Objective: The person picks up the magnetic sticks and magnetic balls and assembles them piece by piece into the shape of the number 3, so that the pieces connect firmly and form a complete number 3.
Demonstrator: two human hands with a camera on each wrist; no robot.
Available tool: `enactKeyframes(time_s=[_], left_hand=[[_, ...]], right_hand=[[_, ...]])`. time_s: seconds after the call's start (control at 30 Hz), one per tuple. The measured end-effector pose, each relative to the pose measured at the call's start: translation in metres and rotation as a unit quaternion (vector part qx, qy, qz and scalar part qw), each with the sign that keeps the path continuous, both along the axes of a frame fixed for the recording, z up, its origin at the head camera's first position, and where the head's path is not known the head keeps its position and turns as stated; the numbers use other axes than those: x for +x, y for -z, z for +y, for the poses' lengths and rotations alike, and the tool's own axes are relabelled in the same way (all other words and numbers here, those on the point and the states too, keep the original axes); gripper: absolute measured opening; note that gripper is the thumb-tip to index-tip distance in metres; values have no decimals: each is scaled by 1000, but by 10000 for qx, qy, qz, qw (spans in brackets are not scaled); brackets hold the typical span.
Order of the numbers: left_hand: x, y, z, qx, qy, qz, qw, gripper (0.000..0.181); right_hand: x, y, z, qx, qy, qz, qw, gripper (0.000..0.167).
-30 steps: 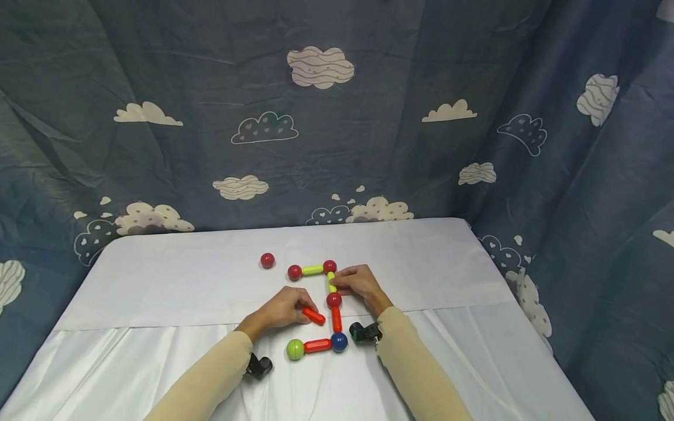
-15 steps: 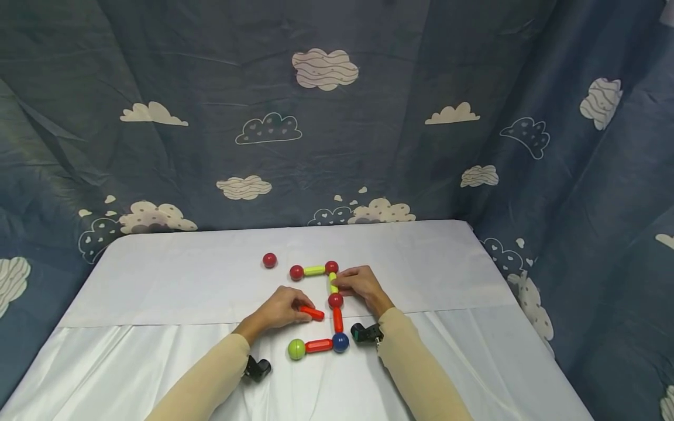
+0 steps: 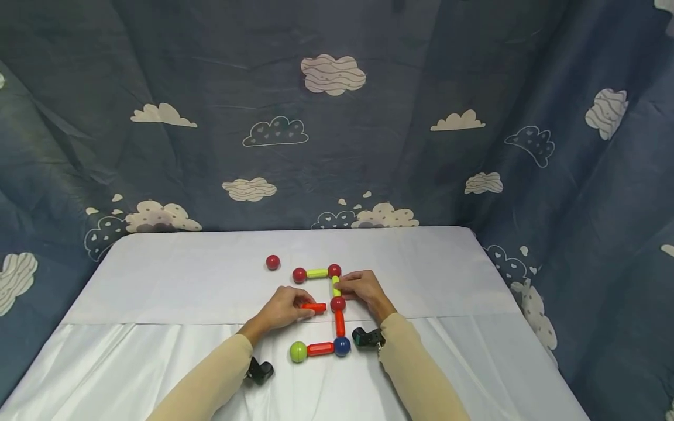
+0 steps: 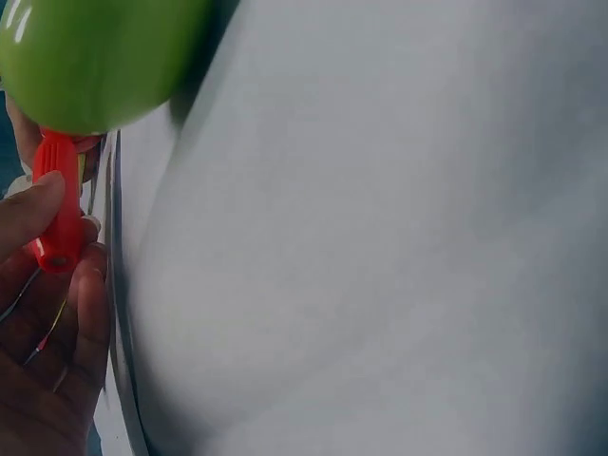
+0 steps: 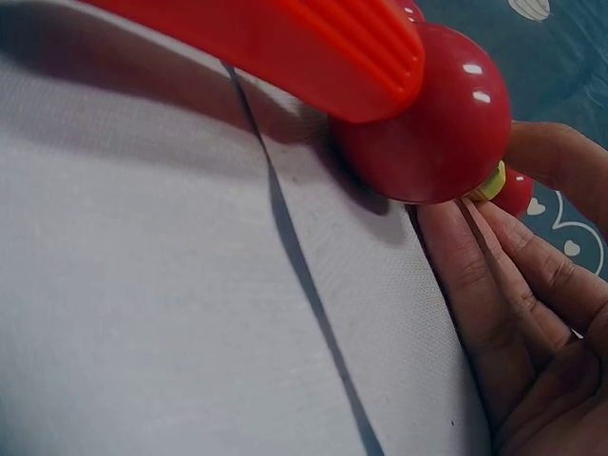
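My left hand (image 3: 282,306) pinches a red rod (image 3: 316,307) between thumb and fingers. The rod's free end points right, at the middle red ball (image 3: 338,304), with a narrow gap seemingly between them. On the right, my right hand (image 3: 364,289) pinches the upright yellow-green rod (image 3: 336,286), which joins that ball to the red corner ball (image 3: 334,270) above it. The rod is mostly hidden in the right wrist view, where the middle red ball (image 5: 437,119) sits large beside the fingers. In the left wrist view, the thumb presses the held red rod (image 4: 59,204).
From the corner, another yellow-green rod (image 3: 317,273) leads left to a red ball (image 3: 299,275). Below, a red rod (image 3: 339,323) reaches a blue ball (image 3: 342,347), then another red rod (image 3: 320,349) and a green ball (image 3: 298,352). A loose red ball (image 3: 272,262) lies at the back.
The red rod in my left hand has turned from slanting down to nearly level, its end now closer to the middle red ball. My right hand keeps its hold.
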State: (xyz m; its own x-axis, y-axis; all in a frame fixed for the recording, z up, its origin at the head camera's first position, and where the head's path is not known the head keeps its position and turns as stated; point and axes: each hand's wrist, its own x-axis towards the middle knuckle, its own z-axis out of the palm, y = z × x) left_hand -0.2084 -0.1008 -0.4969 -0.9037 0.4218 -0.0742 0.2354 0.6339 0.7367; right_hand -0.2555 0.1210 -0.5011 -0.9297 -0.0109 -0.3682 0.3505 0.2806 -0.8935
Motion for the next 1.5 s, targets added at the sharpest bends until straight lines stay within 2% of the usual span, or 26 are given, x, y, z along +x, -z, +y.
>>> enactKeyframes(time_s=[0.37, 0.77, 1.17, 1.5], left_hand=[[-4, -4, 4, -87, -282, 25, 9996, 17], [-3, -3, 6, -14, -238, -35, 9997, 17], [2, -5, 3, 54, -276, -89, 9996, 20], [-3, -8, -11, 437, -254, 359, 9981, 16]], right_hand=[[-1, -3, -4, -99, 7, -34, 9999, 28], [0, -2, -7, -143, -20, -36, 9999, 28], [4, -1, -4, -51, 8, -79, 10000, 30], [3, 1, -1, -25, 4, 0, 10000, 30]])
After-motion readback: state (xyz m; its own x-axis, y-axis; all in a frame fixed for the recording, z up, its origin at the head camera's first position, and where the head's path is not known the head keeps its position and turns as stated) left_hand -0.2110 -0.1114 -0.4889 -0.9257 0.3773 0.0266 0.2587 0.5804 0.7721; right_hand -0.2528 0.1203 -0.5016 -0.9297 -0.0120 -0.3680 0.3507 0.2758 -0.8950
